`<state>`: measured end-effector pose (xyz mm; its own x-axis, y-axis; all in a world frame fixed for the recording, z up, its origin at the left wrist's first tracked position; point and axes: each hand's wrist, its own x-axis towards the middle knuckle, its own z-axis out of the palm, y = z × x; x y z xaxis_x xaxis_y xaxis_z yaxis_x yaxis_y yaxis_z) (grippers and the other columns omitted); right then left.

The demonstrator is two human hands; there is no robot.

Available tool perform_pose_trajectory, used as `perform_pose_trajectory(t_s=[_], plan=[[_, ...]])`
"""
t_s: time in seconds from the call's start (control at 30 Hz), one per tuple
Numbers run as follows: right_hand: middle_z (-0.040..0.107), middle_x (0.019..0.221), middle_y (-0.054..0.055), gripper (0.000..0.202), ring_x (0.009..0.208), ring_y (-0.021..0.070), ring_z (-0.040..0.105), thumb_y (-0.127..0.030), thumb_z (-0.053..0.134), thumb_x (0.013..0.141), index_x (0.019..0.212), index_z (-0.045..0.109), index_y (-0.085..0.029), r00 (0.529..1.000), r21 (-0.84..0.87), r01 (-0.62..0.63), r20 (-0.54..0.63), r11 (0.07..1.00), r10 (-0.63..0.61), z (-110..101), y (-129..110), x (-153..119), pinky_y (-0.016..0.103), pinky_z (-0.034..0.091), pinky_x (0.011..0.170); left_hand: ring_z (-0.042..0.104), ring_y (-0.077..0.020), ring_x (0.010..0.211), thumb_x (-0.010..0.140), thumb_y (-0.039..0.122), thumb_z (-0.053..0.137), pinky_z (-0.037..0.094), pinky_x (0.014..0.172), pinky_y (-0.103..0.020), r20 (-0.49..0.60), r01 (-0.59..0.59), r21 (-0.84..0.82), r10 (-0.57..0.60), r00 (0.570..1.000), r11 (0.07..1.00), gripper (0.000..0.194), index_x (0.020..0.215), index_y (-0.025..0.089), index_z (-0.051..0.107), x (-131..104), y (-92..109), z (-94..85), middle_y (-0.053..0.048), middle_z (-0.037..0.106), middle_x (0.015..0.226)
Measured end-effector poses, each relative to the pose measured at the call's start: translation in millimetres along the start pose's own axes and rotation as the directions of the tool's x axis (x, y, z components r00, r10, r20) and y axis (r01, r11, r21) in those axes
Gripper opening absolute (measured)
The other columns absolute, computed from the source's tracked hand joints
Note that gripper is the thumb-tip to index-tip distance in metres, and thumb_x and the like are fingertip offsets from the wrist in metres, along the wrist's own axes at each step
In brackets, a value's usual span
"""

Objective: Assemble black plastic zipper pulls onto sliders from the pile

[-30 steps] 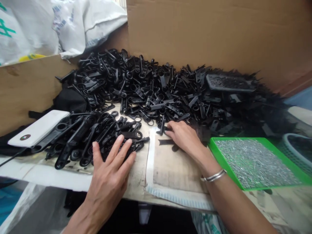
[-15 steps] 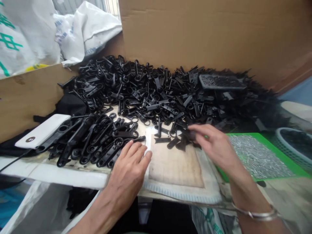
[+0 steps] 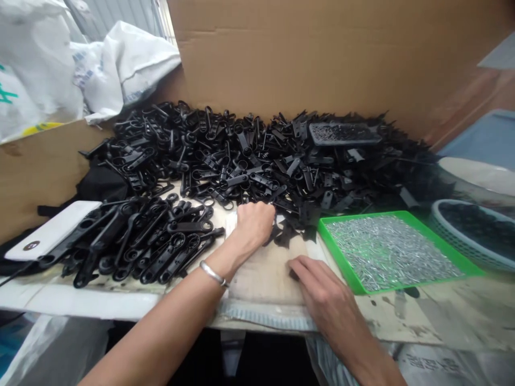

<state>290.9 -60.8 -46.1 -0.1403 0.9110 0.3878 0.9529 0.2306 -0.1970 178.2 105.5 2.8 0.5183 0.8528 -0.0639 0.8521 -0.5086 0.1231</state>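
Left hand (image 3: 256, 222) moved forward, curled | right hand (image 3: 324, 295) holds dark piece (image 3: 293, 275)

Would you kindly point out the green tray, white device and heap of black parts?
Green tray (image 3: 435, 242): head view, on its right rim.
White device (image 3: 54, 229): head view, on its top face.
Heap of black parts (image 3: 243, 142): head view, near its middle.

Left of the green tray (image 3: 436, 242), the right hand (image 3: 325, 295) touches a dark piece (image 3: 293, 274); farther left, the left hand (image 3: 256, 225) is beside heaped black parts (image 3: 241, 146).
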Motion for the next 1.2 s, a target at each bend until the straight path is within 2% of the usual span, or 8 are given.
perform_pose_trajectory(t_s=[0.17,0.33,0.5,0.67,0.77,0.9,1.03,1.2], plan=[[0.062,0.117,0.013,0.035,0.105,0.0249,0.06,-0.009,0.037,0.093,0.123,0.055,-0.013,1.0,0.034,0.022,-0.007,0.999,-0.021,-2.6,4.9,-12.2,0.04,0.053,0.087,0.063,-0.0189,0.093,0.09,0.036,0.058,0.053,0.083,-0.039,0.068,0.087,-0.1,-0.08,0.994,0.991,0.025,0.102,0.014,0.062,16.9,-6.8,-5.3,-0.006,0.064,0.103],[0.064,0.12,0.014,0.034,0.109,0.0251,0.061,-0.019,0.04,0.095,0.124,0.056,-0.013,0.999,0.018,0.032,-0.037,0.999,-0.032,-3.2,6.5,-19.5,0.04,0.055,0.087,0.065,-0.0127,0.068,0.094,0.03,0.051,0.054,0.068,-0.028,0.046,0.06,-0.306,-0.048,0.998,0.95,0.022,0.092,0.014,0.066,18.3,-33.0,-15.9,-0.002,0.068,0.079],[0.067,0.117,0.013,0.032,0.105,0.029,0.063,-0.028,0.044,0.096,0.12,0.061,-0.014,0.994,0.0,0.089,-0.058,0.996,-0.089,-3.0,5.7,-20.5,0.045,0.058,0.081,0.067,-0.0149,0.068,0.093,0.019,0.042,0.049,0.067,-0.024,-0.184,-0.036,-0.384,-0.039,0.982,0.923,0.026,0.094,0.016,0.068,-1.6,-42.3,-23.9,-0.003,0.07,0.071],[0.071,0.106,0.007,0.026,0.096,0.0246,0.066,-0.025,0.047,0.094,0.112,0.065,-0.02,0.996,0.206,-0.067,-0.043,0.976,0.078,-13.0,6.9,-23.0,0.039,0.059,0.081,0.066,-0.0207,0.085,0.091,0.018,0.047,0.046,0.076,-0.03,-0.331,-0.151,-0.335,0.033,0.943,0.93,0.025,0.097,0.019,0.071,-51.5,-43.0,-32.3,-0.007,0.072,0.09],[0.071,0.11,0.007,0.03,0.096,0.0233,0.068,-0.033,0.058,0.089,0.116,0.066,-0.021,0.94,0.44,-0.267,-0.077,0.858,0.332,-21.3,7.0,-20.2,0.035,0.06,0.081,0.065,-0.0185,0.086,0.091,0.012,0.047,0.045,0.078,-0.028,-0.325,-0.252,-0.331,0.141,0.935,0.91,0.027,0.098,0.02,0.071,-78.9,-45.4,-30.9,-0.006,0.07,0.094],[0.071,0.109,0.006,0.032,0.086,0.0192,0.071,-0.035,0.064,0.086,0.117,0.065,-0.024,0.803,0.776,-0.377,0.001,0.506,0.596,-21.6,1.0,-6.4,0.032,0.061,0.078,0.063,-0.0158,0.083,0.091,0.013,0.049,0.046,0.076,-0.026,-0.283,-0.309,-0.452,0.194,0.939,0.837,0.025,0.101,0.02,0.071,-98.2,-46.6,-28.4,-0.003,0.069,0.093],[0.064,0.124,0.008,0.033,0.114,0.0225,0.061,-0.031,0.065,0.086,0.118,0.063,-0.024,0.843,0.88,-0.27,0.02,0.39,0.538,-11.4,-12.0,7.4,0.039,0.05,0.099,0.062,-0.0123,0.072,0.091,0.018,0.049,0.046,0.066,-0.022,-0.19,-0.256,-0.623,0.174,0.966,0.739,0.023,0.098,0.02,0.071,-105.4,-47.4,-27.5,-0.001,0.07,0.092],[0.067,0.118,0.007,0.03,0.106,0.023,0.066,-0.03,0.063,0.087,0.116,0.064,-0.023,0.878,0.896,-0.269,0.078,0.353,0.473,-5.5,-34.8,10.1,0.037,0.058,0.088,0.056,-0.0093,0.052,0.088,0.026,0.056,0.045,0.052,-0.02,-0.086,-0.063,-0.877,-0.027,0.996,0.476,0.018,0.092,0.017,0.071,-109.5,-44.5,-10.5,0.0,0.067,0.072]])
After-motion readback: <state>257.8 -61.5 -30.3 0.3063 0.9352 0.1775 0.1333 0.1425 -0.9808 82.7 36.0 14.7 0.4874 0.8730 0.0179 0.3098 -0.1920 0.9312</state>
